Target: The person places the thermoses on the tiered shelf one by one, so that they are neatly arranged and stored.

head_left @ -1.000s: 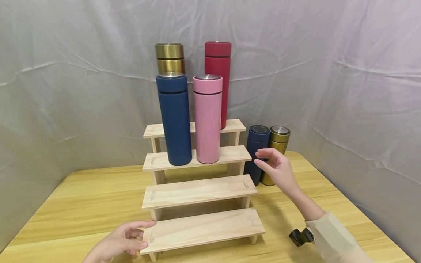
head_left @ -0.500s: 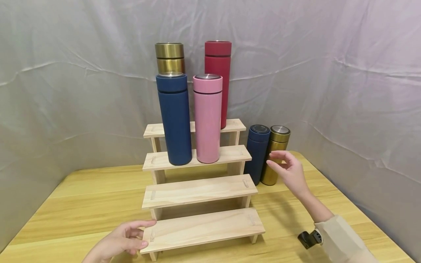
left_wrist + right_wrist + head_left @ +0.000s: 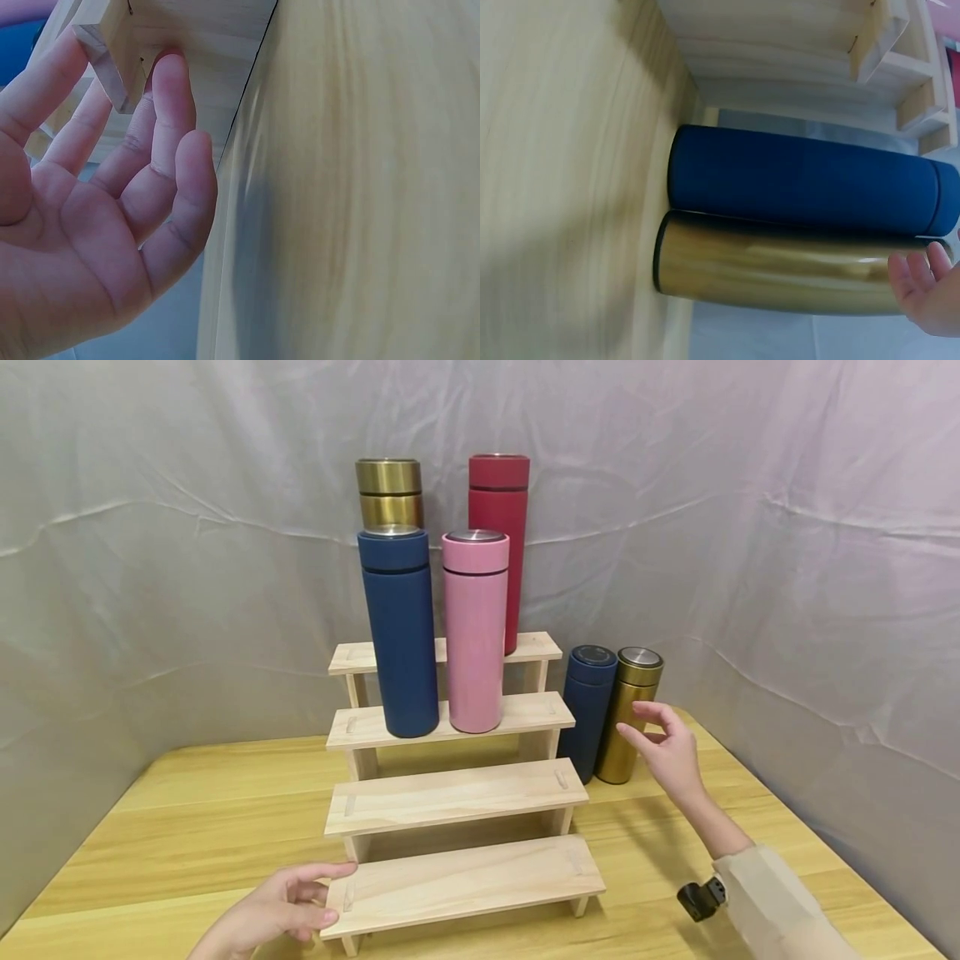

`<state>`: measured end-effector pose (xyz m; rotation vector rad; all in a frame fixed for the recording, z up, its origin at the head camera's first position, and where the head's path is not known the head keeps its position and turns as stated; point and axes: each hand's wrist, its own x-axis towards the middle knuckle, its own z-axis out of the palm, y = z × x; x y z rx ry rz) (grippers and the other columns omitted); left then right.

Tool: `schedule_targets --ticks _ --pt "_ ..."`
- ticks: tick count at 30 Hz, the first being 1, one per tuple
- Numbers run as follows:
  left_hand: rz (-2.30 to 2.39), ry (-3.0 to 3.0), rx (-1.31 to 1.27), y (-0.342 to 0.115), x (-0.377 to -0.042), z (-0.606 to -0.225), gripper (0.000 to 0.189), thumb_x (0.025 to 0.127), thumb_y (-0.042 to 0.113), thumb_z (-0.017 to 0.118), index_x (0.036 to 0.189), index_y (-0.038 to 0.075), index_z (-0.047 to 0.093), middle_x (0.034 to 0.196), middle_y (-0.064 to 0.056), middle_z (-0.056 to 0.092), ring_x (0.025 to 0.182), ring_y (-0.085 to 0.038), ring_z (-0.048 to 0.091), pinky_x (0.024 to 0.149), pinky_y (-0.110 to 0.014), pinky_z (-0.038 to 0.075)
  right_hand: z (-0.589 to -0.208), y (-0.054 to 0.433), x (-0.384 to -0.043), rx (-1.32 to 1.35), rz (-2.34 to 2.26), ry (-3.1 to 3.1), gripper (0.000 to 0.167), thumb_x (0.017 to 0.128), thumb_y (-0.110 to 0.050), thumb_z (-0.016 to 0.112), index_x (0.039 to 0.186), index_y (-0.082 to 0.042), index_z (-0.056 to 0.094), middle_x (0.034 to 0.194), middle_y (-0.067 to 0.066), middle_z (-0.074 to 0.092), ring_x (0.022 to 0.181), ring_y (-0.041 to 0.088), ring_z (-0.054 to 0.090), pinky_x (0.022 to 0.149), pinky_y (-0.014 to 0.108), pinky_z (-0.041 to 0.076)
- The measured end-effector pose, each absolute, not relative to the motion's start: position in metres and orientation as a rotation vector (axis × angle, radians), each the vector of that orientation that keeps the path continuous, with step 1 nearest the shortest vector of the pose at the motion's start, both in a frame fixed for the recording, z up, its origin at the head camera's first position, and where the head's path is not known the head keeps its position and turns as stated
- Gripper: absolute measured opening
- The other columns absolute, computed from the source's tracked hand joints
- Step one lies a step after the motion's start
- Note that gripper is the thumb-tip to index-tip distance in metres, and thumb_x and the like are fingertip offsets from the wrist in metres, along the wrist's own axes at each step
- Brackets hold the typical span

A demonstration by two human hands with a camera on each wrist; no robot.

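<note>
My left hand [image 3: 273,910] grips the left end of the lowest step of a wooden tiered display stand [image 3: 465,885], thumb at the front corner and forefinger at the back one. In the left wrist view the other fingers [image 3: 172,112] curl beneath that board. My right hand [image 3: 670,756] is at the right side of a gold thermos flask [image 3: 618,743], thumb and fingers apart and curved. The right wrist view has its fingertips over the upper part of the gold flask [image 3: 780,266]. A dark blue thermos flask [image 3: 588,710] stands upright close beside it, right of the stand.
On the stand's third step are a blue flask [image 3: 401,643] and a pink flask [image 3: 476,635]. Behind them, on the top step, rise a gold flask [image 3: 390,493] and a red flask [image 3: 501,485]. Grey cloth [image 3: 712,568] hangs behind the wooden table [image 3: 187,827].
My right hand has moved rightward, from in front of the dark blue flask to the gold flask's right side. The left hand and the flasks have stayed in place.
</note>
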<state>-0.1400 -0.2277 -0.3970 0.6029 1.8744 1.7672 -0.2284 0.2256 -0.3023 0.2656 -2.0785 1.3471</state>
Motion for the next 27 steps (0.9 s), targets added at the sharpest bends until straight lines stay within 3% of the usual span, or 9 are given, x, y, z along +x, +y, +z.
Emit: schedule_targets --ticks 5,11,20,27 --pt "1.764 1.877 0.607 -0.228 -0.140 -0.397 0.044 0.087 0.002 0.053 0.124 0.024 0.054 0.090 -0.009 0.058 0.070 -0.009 0.052 0.059 -0.022 0.044 -0.318 0.237 -0.246 0.240 1.387 -2.107 0.036 0.078 0.002 0.065 0.110 0.011 0.051 0.108 0.025 0.053 0.088 0.000 0.048 0.070 0.009 0.041" --pt "1.762 1.883 0.613 -0.228 -0.140 -0.397 0.043 0.087 0.001 0.053 0.125 0.022 0.053 0.092 -0.012 0.058 0.071 -0.010 0.053 0.058 -0.022 0.045 -0.333 0.245 -0.264 0.219 1.402 -2.131 0.043 0.079 -0.005 0.067 0.116 0.007 0.049 0.113 0.022 0.053 0.099 0.027 0.048 0.071 0.013 0.040" --pt "1.746 1.912 0.603 -0.228 -0.140 -0.397 0.044 0.087 0.002 0.052 0.130 -0.001 0.041 0.089 -0.009 0.057 0.069 -0.009 0.051 0.058 -0.023 0.045 -0.335 0.244 -0.266 0.185 1.393 -2.134 0.044 0.078 -0.005 0.067 0.116 0.007 0.048 0.111 0.024 0.052 0.100 0.032 0.048 0.069 0.012 0.038" --pt "1.752 1.899 0.607 -0.228 -0.140 -0.397 0.042 0.087 0.002 0.052 0.128 0.013 0.049 0.089 -0.009 0.057 0.069 -0.008 0.051 0.059 -0.023 0.045 -0.336 0.249 -0.267 0.088 1.408 -2.108 0.043 0.079 -0.004 0.066 0.116 0.007 0.048 0.111 0.020 0.052 0.099 0.028 0.047 0.068 0.011 0.037"
